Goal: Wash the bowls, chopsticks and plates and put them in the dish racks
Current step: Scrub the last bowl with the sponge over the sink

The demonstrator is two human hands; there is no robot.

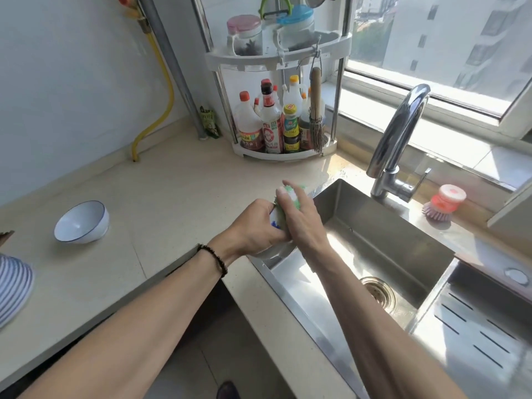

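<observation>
- Here, over the near-left corner of the sink (383,240), the left hand (253,226) is wrapped around a small bowl (273,249) with a blue mark on its side, mostly hidden between the two hands.
- The right hand (302,220) presses a green scouring pad (290,197) against that bowl, fingers spread flat over the pad.
- The step in hand looks like scrubbing. To do it well, turn the bowl with the left hand while the pad works round the rim, inside and base, keeping it above the basin so drips fall in.
- No water seems to be running from the tap (403,131), so a rinse is likely needed afterwards.
- A second, blue-rimmed bowl (82,223) lies tilted on the worktop (172,182), well apart to the left; I cannot tell whether it is washed.
- A striped dish (13,286) shows at the left edge.
- A wet bowl may slip, so keep the grip firm.
</observation>
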